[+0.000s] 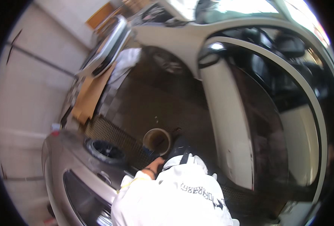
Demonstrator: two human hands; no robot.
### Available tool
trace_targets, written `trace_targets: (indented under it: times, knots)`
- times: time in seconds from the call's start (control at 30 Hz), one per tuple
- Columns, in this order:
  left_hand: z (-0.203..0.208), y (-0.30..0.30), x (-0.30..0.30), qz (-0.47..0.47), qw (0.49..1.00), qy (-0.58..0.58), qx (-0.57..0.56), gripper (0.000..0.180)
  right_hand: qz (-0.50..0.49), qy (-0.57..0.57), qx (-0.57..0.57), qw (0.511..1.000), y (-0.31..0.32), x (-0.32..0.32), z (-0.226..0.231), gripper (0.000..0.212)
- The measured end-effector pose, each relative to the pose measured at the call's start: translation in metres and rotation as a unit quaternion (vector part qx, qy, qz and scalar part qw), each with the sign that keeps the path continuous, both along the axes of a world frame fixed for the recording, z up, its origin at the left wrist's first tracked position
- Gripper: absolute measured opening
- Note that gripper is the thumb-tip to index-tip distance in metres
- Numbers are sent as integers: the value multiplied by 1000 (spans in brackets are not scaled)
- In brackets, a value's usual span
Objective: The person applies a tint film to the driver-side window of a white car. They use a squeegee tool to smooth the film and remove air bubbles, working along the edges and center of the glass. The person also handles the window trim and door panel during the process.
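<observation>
My left hand (158, 161), with a dark band at the wrist, is low in the middle beside a round bucket (169, 141). Its fingers are blurred and partly hidden, so I cannot tell whether they touch the bucket or hold anything. A small bluish thing (147, 151) shows at the bucket's near left side, too unclear to name. Inside the bucket it looks dark. My white shirt (174, 196) fills the lower middle, and my right hand is not in view.
A pale car's open door (227, 113) stands to the right. A grey-brown car (71, 150) is at the lower left. Farther off lie a loose bumper (108, 47), cardboard (91, 94) and white cloth (123, 66). A floor grating (110, 130) runs left of the bucket.
</observation>
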State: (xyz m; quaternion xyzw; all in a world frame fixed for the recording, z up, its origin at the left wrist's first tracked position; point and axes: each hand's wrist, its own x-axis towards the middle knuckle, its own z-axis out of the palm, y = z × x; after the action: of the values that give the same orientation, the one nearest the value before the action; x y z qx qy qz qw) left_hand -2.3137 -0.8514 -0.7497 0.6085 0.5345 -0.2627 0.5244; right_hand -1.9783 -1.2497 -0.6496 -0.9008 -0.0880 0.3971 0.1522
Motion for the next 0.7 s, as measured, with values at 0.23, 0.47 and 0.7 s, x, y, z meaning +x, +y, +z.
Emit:
trace_targets:
  times: [0.23, 0.47, 0.7]
  knots:
    - [87, 194, 103, -262, 961, 53, 66, 55, 59, -87, 13, 994, 152, 69, -24, 21]
    - [121, 348, 170, 47, 963, -118, 236, 40, 102, -142, 27, 984, 281, 132, -20, 21]
    - [80, 372, 199, -66, 965, -122, 221, 43, 71, -113, 11, 991, 351, 149, -14, 27]
